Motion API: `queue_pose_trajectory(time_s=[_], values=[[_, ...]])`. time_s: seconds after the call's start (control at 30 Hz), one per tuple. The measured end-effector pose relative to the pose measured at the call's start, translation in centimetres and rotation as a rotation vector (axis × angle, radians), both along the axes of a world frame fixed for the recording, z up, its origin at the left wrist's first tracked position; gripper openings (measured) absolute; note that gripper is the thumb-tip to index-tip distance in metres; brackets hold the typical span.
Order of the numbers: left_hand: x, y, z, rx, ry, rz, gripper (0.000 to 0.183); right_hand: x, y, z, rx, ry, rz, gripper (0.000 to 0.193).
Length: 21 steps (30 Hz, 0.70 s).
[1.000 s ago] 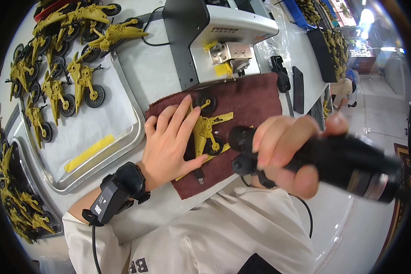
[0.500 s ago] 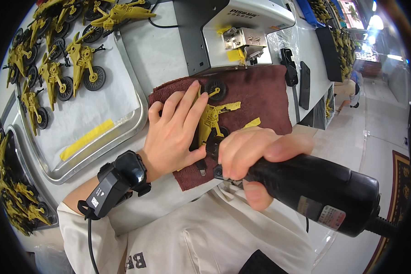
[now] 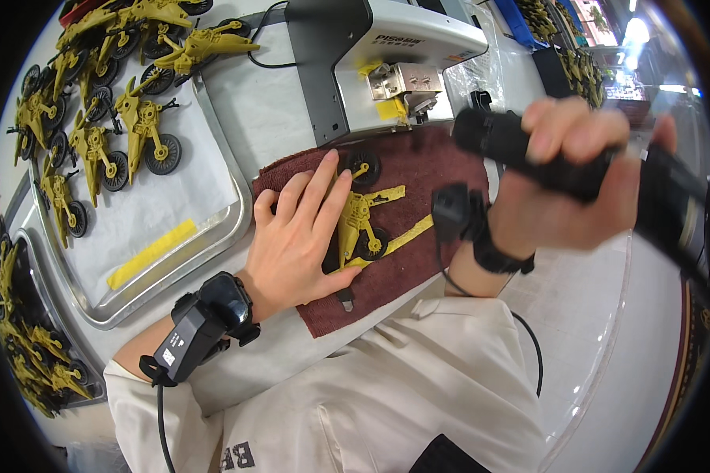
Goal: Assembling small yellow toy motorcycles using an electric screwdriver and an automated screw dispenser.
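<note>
On a brown cloth [image 3: 442,177] lies a yellow toy motorcycle [image 3: 356,217] with two black wheels, one at its far end and one at its near end. My left hand [image 3: 296,229] lies over its left side, fingers stretched out and pressing it down. Beneath the near wheel runs a strip of yellow tape [image 3: 410,234]. A small dark item with a grey tip [image 3: 346,299] pokes out below my left thumb; its kind is hidden. Blurred by motion, my right hand [image 3: 580,169] grips a black corded power tool [image 3: 521,142], raised clear of the toy on the right.
At left, a metal tray [image 3: 241,185] lined with white paper bears several similar toy motorcycles [image 3: 142,130]. Another tray [image 3: 43,272] with more stands nearer. Behind the cloth is a grey tape dispenser [image 3: 418,39]. Dark bins of yellow parts [image 3: 582,75] stand at far right.
My right hand has lifted the power tool off the toy, up and to the right, uncovering the near wheel and the tape strip. My left hand stays on the toy.
</note>
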State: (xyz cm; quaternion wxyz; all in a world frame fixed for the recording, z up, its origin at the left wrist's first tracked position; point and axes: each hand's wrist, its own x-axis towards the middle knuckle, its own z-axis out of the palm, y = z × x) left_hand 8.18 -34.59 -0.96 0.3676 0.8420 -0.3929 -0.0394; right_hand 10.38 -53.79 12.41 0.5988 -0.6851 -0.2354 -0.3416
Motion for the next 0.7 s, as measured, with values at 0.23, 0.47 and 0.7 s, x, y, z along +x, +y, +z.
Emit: queue_pose_trajectory(time_s=[0.23, 0.47, 0.7], values=[[0.0, -0.3, -0.8, -0.017, -0.012, 0.004, 0.096, 3.2, -1.3, -1.3, -0.017, 0.205, -0.094, 0.030], [-0.2, -0.2, -0.7, -0.084, -0.048, 0.026, 0.093, -4.5, 0.4, -1.4, -0.074, 0.221, 0.368, 0.058], [-0.2, -0.1, -2.0, -0.103, -0.097, 0.029, 0.091, -8.7, -0.1, -4.7, 0.020, 0.223, 0.399, 0.067]])
